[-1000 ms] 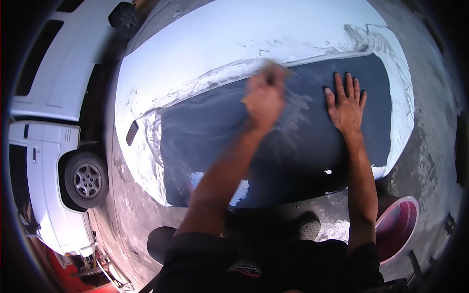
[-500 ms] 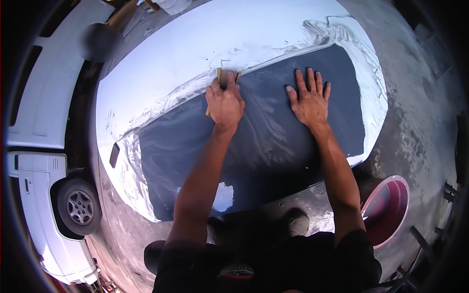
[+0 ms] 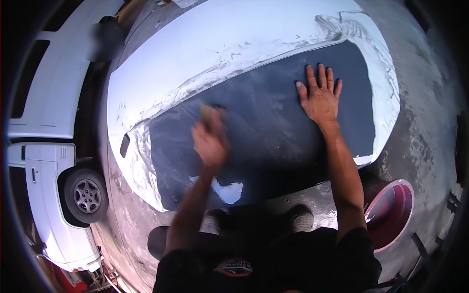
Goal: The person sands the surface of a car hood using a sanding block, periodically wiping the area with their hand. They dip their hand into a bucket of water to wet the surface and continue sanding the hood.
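My left hand (image 3: pixel 212 145), smeared by motion, is closed around a small sanding block (image 3: pixel 211 115) with brownish-yellow edges, over the left half of the dark grey area. My right hand (image 3: pixel 321 101) lies flat on the right part of that surface, fingers spread, holding nothing. Under both hands is a large panel (image 3: pixel 195 46), white with a dark grey section (image 3: pixel 273 112) dulled by pale streaks. Smudged grey residue lines the border between the two colours. A small dark slot (image 3: pixel 124 145) shows at the panel's left side.
A white vehicle (image 3: pixel 51 195) with a wheel (image 3: pixel 86 195) stands at the left. A red, round hollow container (image 3: pixel 395 215) sits on the concrete floor (image 3: pixel 417 127) at the lower right. My shoes show below the panel's near edge.
My left hand has moved with the sanding block from the white-grey border toward me and slightly left. My right hand stays flat on the panel; the whole view has shifted slightly.
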The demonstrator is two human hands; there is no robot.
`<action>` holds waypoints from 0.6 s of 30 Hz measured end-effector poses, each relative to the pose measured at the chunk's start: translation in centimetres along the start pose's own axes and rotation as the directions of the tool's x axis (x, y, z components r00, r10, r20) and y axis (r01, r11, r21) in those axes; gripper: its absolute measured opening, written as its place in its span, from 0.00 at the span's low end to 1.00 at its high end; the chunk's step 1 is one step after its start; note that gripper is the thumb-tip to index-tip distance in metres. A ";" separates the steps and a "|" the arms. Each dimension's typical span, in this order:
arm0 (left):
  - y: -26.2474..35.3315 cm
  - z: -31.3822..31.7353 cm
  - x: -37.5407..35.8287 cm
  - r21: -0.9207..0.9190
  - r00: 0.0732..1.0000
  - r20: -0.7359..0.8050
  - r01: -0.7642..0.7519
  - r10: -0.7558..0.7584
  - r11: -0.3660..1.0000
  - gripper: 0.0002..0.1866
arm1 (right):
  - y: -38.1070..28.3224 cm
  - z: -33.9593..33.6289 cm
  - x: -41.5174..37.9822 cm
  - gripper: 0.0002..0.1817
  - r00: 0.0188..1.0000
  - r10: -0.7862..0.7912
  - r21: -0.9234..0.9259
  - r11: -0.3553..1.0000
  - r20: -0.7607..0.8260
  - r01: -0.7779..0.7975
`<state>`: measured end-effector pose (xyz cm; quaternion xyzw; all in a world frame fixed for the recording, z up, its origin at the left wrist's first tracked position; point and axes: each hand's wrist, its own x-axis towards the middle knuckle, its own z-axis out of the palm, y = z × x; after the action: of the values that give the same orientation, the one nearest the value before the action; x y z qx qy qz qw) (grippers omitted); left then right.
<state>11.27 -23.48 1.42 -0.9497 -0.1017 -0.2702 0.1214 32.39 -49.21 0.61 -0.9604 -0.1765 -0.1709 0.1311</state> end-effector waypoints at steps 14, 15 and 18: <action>0.2 1.4 -5.0 -0.518 0.974 0.224 0.147 -0.032 0.843 0.25 | 0.4 0.3 -0.1 0.33 0.995 -0.041 -0.007 0.999 -0.093 0.040; -2.2 3.4 -3.0 -0.507 0.980 0.198 0.115 -0.014 0.854 0.23 | 0.6 0.3 0.1 0.33 0.995 -0.040 -0.011 0.999 -0.089 0.039; -2.7 2.1 7.0 -0.100 0.984 0.036 0.176 -0.173 0.979 0.24 | 0.8 0.2 -0.1 0.33 0.996 -0.046 0.010 0.999 -0.071 0.047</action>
<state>17.46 -19.42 3.93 -0.9457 -0.1722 -0.2717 0.0467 32.67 -49.87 0.20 -0.9486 -0.1952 -0.2070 0.1388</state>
